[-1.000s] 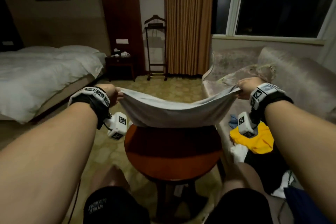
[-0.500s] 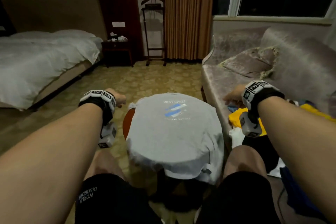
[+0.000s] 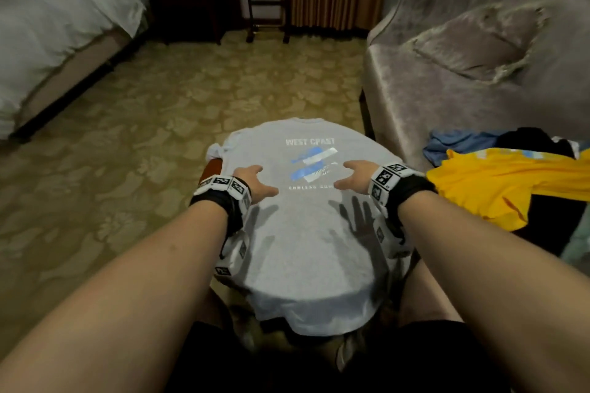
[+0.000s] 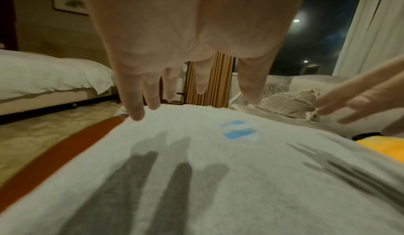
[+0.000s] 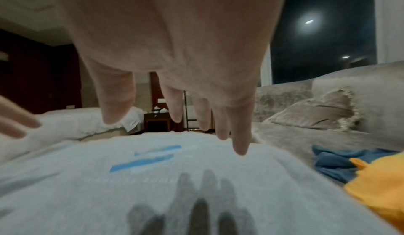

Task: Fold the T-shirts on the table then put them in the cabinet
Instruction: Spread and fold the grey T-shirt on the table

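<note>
the grey t-shirt (image 3: 306, 233) is lying spread print-up over the round bench (image 3: 213, 166), just under the spread, empty fingers (image 4: 136, 107) of the left hand (image 3: 255, 182) and right hand (image 3: 352, 177), and is best being smoothed outward before folding.

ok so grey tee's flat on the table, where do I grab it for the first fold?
Probably pinch the grey T-shirt at its left edge, shoulder end, where cloth bunches beside bare table rim. Come from the left with the left hand, now open above it; the right hand is open too.
</note>
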`<action>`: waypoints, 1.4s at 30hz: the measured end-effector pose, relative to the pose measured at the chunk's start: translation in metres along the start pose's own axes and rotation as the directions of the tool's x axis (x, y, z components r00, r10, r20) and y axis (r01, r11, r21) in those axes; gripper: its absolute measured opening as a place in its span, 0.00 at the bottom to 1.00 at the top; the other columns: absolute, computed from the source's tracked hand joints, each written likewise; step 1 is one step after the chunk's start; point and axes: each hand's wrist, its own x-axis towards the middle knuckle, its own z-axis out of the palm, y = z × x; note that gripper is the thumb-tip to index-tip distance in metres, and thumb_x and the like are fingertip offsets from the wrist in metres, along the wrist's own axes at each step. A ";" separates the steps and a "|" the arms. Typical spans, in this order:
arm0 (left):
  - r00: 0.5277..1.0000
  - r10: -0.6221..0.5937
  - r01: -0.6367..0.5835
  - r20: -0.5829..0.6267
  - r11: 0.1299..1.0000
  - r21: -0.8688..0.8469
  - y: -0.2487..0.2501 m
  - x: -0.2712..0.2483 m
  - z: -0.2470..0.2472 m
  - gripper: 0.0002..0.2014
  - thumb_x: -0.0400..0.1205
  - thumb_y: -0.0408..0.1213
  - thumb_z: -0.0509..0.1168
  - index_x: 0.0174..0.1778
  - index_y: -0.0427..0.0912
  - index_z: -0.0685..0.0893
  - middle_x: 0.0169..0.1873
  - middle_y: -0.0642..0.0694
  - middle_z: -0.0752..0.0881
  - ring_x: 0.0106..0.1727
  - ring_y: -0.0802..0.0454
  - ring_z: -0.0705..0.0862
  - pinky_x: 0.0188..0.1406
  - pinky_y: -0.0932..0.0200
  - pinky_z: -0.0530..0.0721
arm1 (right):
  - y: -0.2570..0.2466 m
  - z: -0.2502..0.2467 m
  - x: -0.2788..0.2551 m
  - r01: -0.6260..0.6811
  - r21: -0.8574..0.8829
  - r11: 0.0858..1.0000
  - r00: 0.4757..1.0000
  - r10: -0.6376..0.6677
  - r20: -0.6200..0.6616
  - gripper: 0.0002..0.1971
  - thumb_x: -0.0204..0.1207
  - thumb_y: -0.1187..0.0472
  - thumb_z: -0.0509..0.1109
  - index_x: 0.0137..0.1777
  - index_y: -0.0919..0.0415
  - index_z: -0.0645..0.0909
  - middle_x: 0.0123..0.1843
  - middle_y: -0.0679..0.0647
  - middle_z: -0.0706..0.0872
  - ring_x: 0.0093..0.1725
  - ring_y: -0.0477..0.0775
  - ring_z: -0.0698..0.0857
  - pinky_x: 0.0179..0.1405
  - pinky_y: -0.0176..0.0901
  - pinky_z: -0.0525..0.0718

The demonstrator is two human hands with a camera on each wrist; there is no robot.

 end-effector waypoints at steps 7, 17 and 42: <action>0.999 0.008 -0.016 0.052 0.986 0.166 -0.001 0.070 0.031 0.52 0.70 0.65 0.71 0.84 0.55 0.49 0.84 0.39 0.39 0.83 0.32 0.39 0.81 0.38 0.50 | -0.031 0.045 0.075 0.043 -0.204 0.978 0.998 -0.031 0.059 0.57 0.64 0.30 0.73 0.85 0.48 0.42 0.86 0.60 0.43 0.83 0.70 0.46 0.80 0.66 0.56; 0.981 -0.092 0.031 0.172 0.945 0.326 -0.008 0.076 0.042 0.62 0.62 0.75 0.68 0.83 0.59 0.37 0.82 0.39 0.33 0.81 0.25 0.38 0.77 0.28 0.50 | -0.026 0.060 0.076 0.023 -0.398 0.917 0.985 0.048 0.166 0.69 0.54 0.21 0.70 0.83 0.50 0.30 0.84 0.60 0.30 0.81 0.74 0.35 0.77 0.72 0.49; 0.992 -0.126 0.124 -0.015 0.989 -0.082 -0.035 0.035 0.010 0.32 0.80 0.54 0.67 0.74 0.38 0.73 0.73 0.39 0.75 0.73 0.39 0.74 0.71 0.50 0.73 | -0.036 0.066 0.032 0.017 -0.181 0.983 1.000 -0.019 -0.008 0.40 0.69 0.31 0.67 0.75 0.54 0.66 0.78 0.61 0.62 0.72 0.69 0.70 0.65 0.59 0.72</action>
